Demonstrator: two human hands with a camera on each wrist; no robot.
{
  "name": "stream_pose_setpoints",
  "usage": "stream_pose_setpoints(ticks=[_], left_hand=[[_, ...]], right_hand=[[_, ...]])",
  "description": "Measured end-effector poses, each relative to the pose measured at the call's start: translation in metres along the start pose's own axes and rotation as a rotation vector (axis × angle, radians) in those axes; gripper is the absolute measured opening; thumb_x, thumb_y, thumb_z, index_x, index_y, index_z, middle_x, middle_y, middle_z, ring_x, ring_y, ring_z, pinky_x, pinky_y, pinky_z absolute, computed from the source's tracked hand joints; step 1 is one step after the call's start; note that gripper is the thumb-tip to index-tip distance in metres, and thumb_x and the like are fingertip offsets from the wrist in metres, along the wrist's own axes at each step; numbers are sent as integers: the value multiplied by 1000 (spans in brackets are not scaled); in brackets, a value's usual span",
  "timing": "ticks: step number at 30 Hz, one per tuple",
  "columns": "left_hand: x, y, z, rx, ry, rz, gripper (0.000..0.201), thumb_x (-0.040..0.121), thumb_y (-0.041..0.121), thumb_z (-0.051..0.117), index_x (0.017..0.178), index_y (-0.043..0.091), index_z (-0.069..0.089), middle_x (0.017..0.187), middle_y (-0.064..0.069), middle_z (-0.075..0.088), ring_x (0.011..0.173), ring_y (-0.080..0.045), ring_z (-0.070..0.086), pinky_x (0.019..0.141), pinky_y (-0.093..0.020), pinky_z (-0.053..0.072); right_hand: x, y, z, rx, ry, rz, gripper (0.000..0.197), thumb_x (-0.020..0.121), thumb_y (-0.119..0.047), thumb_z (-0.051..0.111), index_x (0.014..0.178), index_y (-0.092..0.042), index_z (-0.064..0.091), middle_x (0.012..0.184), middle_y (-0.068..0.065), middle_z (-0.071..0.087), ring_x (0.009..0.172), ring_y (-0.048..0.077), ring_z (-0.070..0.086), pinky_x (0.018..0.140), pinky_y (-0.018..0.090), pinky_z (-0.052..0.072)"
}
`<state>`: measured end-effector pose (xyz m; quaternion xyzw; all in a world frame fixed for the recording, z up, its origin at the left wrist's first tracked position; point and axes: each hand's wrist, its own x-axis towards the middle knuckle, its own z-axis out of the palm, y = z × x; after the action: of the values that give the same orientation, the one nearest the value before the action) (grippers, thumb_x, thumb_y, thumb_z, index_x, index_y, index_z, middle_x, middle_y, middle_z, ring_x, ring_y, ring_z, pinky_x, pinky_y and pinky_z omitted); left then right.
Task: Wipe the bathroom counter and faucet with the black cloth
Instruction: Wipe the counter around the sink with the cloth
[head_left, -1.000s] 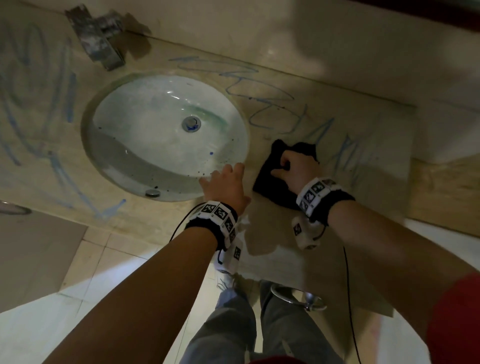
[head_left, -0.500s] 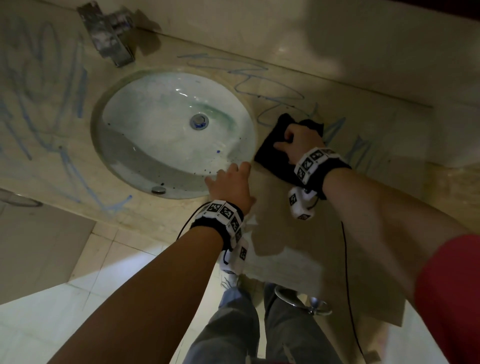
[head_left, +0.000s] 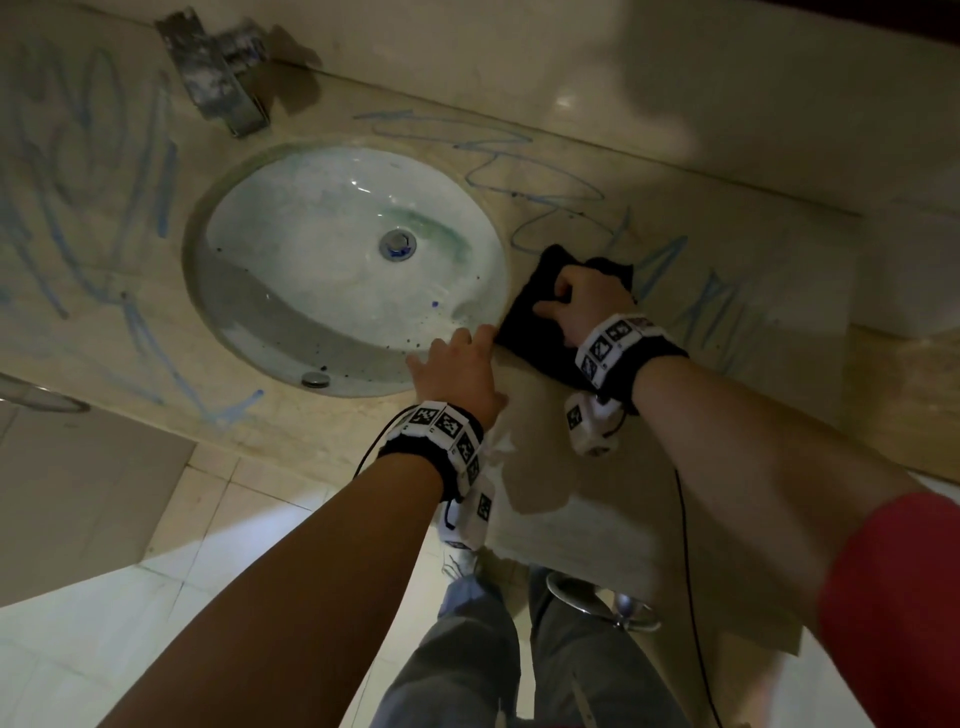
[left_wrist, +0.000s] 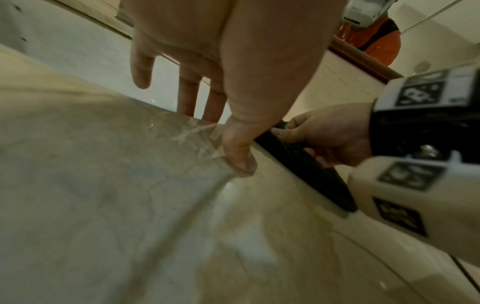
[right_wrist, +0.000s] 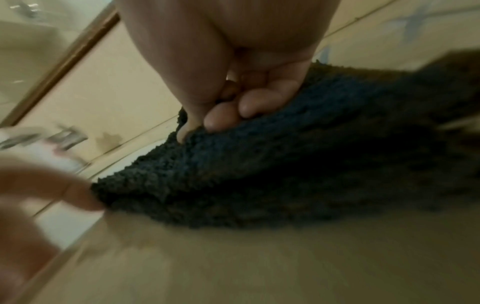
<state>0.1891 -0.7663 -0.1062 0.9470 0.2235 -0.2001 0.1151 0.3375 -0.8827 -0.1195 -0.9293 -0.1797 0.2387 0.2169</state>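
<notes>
A black cloth (head_left: 537, 317) lies bunched on the beige counter (head_left: 649, 499), just right of the basin rim. My right hand (head_left: 579, 301) grips it with curled fingers (right_wrist: 223, 115) dug into the pile and presses it down. The cloth (right_wrist: 285, 164) fills the right wrist view. My left hand (head_left: 457, 366) rests flat at the basin's near right rim, fingers straight over the edge, thumb (left_wrist: 241, 162) on the counter, a fingertip touching the cloth's corner. The stained metal faucet (head_left: 223, 88) stands at the back left, behind the basin.
The white oval sink (head_left: 291, 218) has a metal drain (head_left: 397, 244) and dark specks. Blue scribbles (head_left: 540, 208) cross the counter right and left of the basin. A wall runs along the back. The counter's front edge drops to a tiled floor (head_left: 130, 597).
My right hand has slid the cloth away from me over the counter and then closer to the basin rim. My left hand stays at the rim.
</notes>
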Motion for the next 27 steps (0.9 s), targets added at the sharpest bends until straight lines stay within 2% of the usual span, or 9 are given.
stream_pose_setpoints(ticks=[3,6,8,14,17,20,24,27], left_hand=[[-2,0,0,2,14,-6,76,72,50,75,133,31,35,128,-2,49,120,-30,45,97,-56,38],[-4,1,1,-9,15,-13,72,73,49,74,132,32,35,128,-2,49,120,-32,45,97,-58,37],[-5,2,2,10,13,-10,69,75,49,73,130,31,36,128,-4,49,120,-33,45,97,-58,37],[-7,5,1,59,-13,-15,64,79,48,70,129,26,37,128,-7,44,120,-35,43,95,-56,40],[-11,12,2,95,16,21,55,82,36,67,129,25,41,132,-7,38,121,-34,40,95,-53,39],[-16,26,4,108,39,90,45,86,20,53,129,29,43,136,-8,35,121,-35,39,94,-54,40],[-24,50,9,104,35,185,30,92,30,44,121,31,50,134,-6,40,119,-35,40,92,-57,41],[-29,64,12,99,16,203,30,91,32,46,121,31,52,135,-5,40,121,-34,39,91,-56,39]], right_hand=[[7,-3,-4,15,-8,1,34,89,-41,69,101,-11,59,90,10,64,69,27,64,67,40,57],[-4,0,-3,-5,3,17,33,90,-41,68,103,-12,59,87,6,61,76,25,61,60,31,47],[-18,6,-1,-15,8,37,31,89,-42,69,99,-14,59,83,3,59,72,21,58,57,29,42],[-73,36,4,9,44,92,29,88,-43,70,92,-16,58,80,3,60,69,19,58,52,27,37],[-103,55,7,32,76,150,28,87,-40,71,92,-15,59,81,6,62,71,23,61,55,28,40],[-131,77,8,41,63,214,25,88,-41,69,88,-20,57,79,3,61,68,19,58,55,29,40],[-168,112,6,78,87,266,28,89,-43,68,81,-22,52,72,2,58,64,19,56,52,28,36],[-189,137,6,83,137,340,27,89,-43,68,85,-21,52,73,-2,55,64,14,54,52,27,34]])
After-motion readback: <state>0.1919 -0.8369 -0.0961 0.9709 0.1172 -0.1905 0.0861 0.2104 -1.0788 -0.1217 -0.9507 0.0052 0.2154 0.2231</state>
